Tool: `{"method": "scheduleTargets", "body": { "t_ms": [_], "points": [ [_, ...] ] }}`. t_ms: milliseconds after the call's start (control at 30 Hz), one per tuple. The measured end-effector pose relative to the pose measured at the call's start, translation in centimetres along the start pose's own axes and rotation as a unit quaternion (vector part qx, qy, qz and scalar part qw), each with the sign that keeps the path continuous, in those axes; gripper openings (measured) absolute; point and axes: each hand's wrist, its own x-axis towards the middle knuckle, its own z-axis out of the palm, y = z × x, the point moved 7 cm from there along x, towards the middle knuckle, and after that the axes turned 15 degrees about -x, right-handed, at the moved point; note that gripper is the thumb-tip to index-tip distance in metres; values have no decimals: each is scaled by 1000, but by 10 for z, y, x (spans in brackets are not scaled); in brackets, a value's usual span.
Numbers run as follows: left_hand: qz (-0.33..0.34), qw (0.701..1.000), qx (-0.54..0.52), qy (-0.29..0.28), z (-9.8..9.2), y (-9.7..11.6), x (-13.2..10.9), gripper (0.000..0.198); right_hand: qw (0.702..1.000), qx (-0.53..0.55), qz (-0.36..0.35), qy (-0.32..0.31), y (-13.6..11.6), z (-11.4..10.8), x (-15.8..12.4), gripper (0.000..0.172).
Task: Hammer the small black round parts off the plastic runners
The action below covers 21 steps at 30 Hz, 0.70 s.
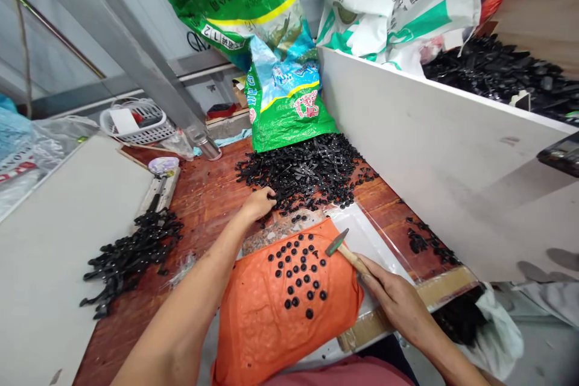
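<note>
My left hand (259, 202) reaches forward to the near edge of a heap of small black plastic parts (312, 172) on the red-brown table; its fingers are curled into the parts, and what they hold is hidden. My right hand (392, 294) grips the wooden handle of a small hammer (344, 247), whose metal head hovers over the right edge of an orange cloth (275, 313). Several small black round pieces (298, 271) lie scattered on that cloth, between my two hands.
A green sack (283, 102) spills the heap. A white board wall (434, 151) stands at the right, with more black parts (502, 72) behind it. A pile of longer black pieces (131, 256) lies left, beside a white panel (54, 253). A white basket (138, 120) sits at the back.
</note>
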Motion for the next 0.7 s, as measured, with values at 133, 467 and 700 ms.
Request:
{"method": "scheduleTargets", "body": {
  "t_ms": [133,467,700],
  "points": [
    [-2,997,-79,-8,-10,-1,-12,17,1000,11,0,-9,2,1,0,49],
    [-26,886,-454,-88,-32,-2,-101,68,997,71,-17,-34,-4,-1,4,49],
    [-72,772,-599,-200,17,4,-194,40,991,119,-49,20,-53,-44,25,25]
  ]
}}
